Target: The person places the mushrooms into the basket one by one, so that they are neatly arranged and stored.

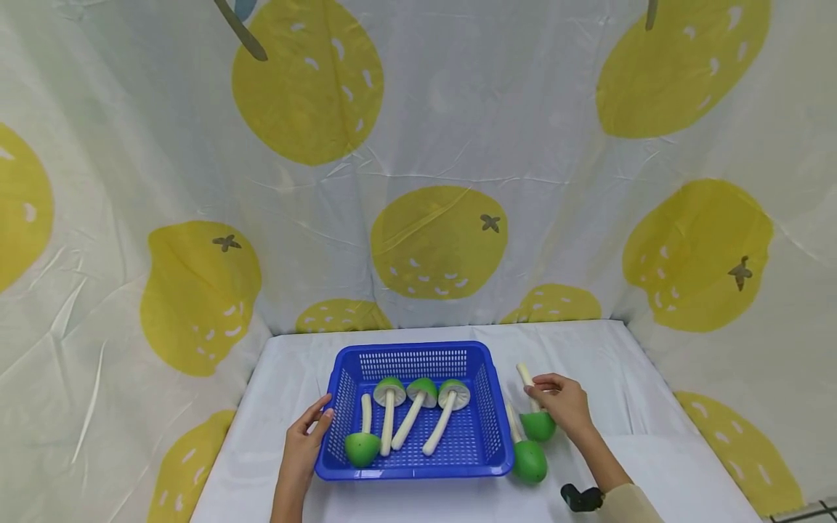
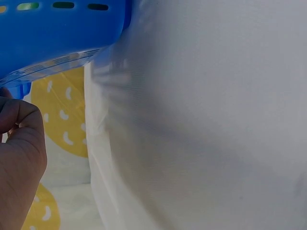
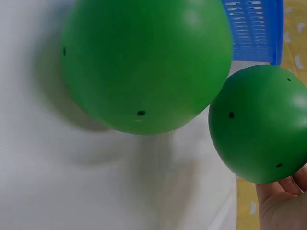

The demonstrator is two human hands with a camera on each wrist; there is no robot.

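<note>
A blue plastic basket (image 1: pixel 413 473) stands on the white cloth, and my left hand (image 1: pixel 302 443) grips its left rim between thumb and fingers. Inside lie several toy mushrooms (image 1: pixel 389 418) with green caps and long white stems. Right of the basket, my right hand (image 1: pixel 565 407) pinches the white stem of another toy mushroom (image 1: pixel 538 427), its cap toward me. One more mushroom (image 1: pixel 530 462) lies nearer, against the basket's right side. In the right wrist view both green caps, one large and close (image 3: pixel 148 62), one beside the fingers (image 3: pixel 261 124), hide most of the stems.
White cloth (image 1: pixel 628 392) covers the table. Behind it and at both sides hang curtains printed with yellow lemons (image 1: pixel 438 243). A small black device (image 1: pixel 580 498) is at the right wrist by a beige sleeve (image 1: pixel 631 503).
</note>
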